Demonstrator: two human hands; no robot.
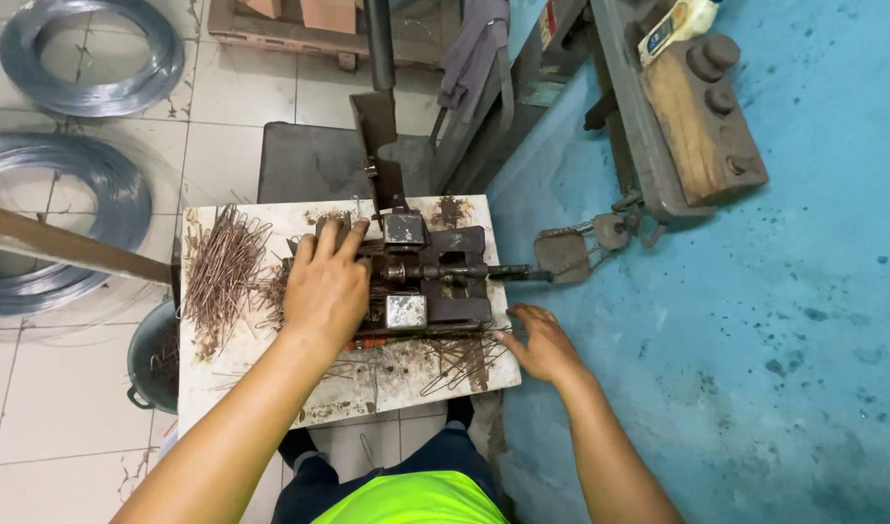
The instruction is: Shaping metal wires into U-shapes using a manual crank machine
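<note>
A dark, rusty metal bending jig (pixel 435 277) is fixed on a stained white board (pixel 270 378) in front of me. My left hand (pixel 326 286) lies flat on the jig's left side, fingers curled over its far edge and over wire pieces there. My right hand (pixel 542 342) rests at the board's right front corner, fingertips touching bent wire pieces (pixel 456 357) that lie below the jig. A heap of thin brown wire pieces (pixel 222 267) sits on the board's left part, just left of my left hand.
Coils of grey wire (pixel 91 53) lie on the tiled floor at the left. A dark pot (pixel 152 359) stands beside the board. A long lever (pixel 379 58) rises behind the jig. A wooden block with round pegs (pixel 702 107) sits upper right, above the blue floor (pixel 775 291).
</note>
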